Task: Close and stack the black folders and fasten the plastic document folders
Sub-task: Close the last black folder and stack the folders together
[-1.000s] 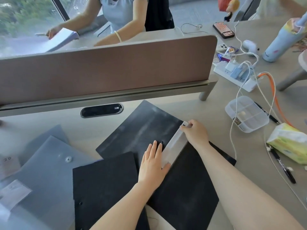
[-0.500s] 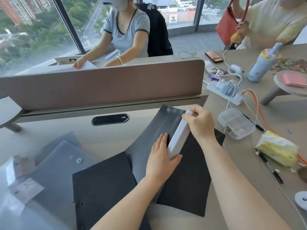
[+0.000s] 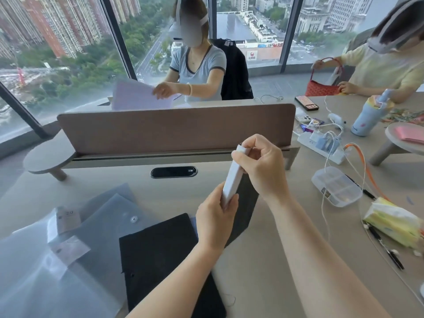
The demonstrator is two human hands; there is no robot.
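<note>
Between both hands' fingers [image 3: 229,200]: black folder [image 3: 246,203] (white-spined).

Wearer's body in view: two bare forearms plus left hand [image 3: 215,222] and right hand [image 3: 260,167]. No sleeves visible up to the frame edge (so short-sleeved or sleeveless, can't tell which). No watch, bracelet, rings or gloves on either side. Nails look short and unpainted. No markings visible.

Both hands raised: left [image 3: 214,216], right [image 3: 259,166], fingers curled.
</note>
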